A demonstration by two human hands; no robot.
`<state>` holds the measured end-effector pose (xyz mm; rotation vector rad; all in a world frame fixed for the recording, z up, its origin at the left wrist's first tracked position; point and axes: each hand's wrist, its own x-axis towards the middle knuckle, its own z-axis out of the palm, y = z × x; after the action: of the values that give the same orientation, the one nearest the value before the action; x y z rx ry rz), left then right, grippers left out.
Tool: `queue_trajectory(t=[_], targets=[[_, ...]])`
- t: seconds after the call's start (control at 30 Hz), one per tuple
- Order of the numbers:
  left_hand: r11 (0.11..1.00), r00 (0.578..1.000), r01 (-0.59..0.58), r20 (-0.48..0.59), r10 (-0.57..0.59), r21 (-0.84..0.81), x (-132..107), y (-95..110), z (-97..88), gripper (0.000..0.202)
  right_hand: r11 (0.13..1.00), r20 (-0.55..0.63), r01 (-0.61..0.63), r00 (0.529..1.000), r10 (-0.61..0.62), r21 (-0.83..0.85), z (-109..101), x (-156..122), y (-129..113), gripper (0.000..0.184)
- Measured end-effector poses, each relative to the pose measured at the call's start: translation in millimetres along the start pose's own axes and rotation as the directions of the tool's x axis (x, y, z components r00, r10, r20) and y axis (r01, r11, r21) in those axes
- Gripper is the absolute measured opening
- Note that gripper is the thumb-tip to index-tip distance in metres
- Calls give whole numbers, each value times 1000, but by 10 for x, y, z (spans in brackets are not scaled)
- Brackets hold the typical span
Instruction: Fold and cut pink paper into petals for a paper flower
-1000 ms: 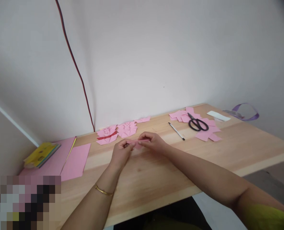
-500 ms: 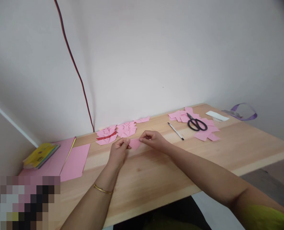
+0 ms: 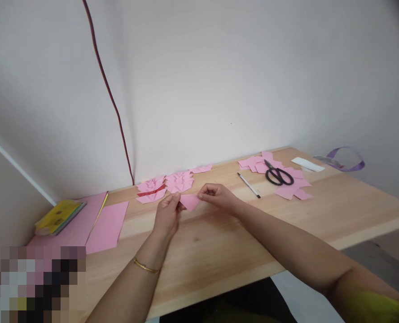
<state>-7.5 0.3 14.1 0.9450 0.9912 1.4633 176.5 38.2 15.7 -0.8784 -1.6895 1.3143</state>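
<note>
Head view: both hands (image 3: 166,215) (image 3: 219,199) now pinch pink paper (image 3: 190,202) farther apart.

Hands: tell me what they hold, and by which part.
A small pink paper, held by both hands: the left hand pinches its left corner, the right hand its right corner. Its lower point faces the person.
</note>
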Motion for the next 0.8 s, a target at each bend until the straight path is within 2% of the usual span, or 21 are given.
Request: queue_trajectory(t=[0.13,0.3,0.4,0.5,0.67,0.73,0.8], targets=[[998,1000,19,5,-20,53,11,-3,-24,34,1000,-24,8,1000,-9,-29,-28,9,5,30],[981,1000,14,24,-20,194,4,-9,-44,22,987,-33,52,998,-57,-151,-56,17,-8,26],[959,1000,-20,9,18,284,-21,-10,-33,19,951,-8,150,987,-158,-270,-31,-3,-60,22],[912,998,-59,58,38,406,-65,12,2,17,903,37,250,967,-253,-350,39,-41,-109,17],[837,981,-152,181,64,526,-129,105,52,15,927,78,227,974,-213,-300,112,-83,-134,18],[813,977,-190,190,100,550,-122,137,43,17,933,78,209,978,-194,-293,78,-71,-131,18],[809,982,-178,156,107,561,-95,152,16,20,936,39,179,984,-175,-302,19,-45,-119,20]])
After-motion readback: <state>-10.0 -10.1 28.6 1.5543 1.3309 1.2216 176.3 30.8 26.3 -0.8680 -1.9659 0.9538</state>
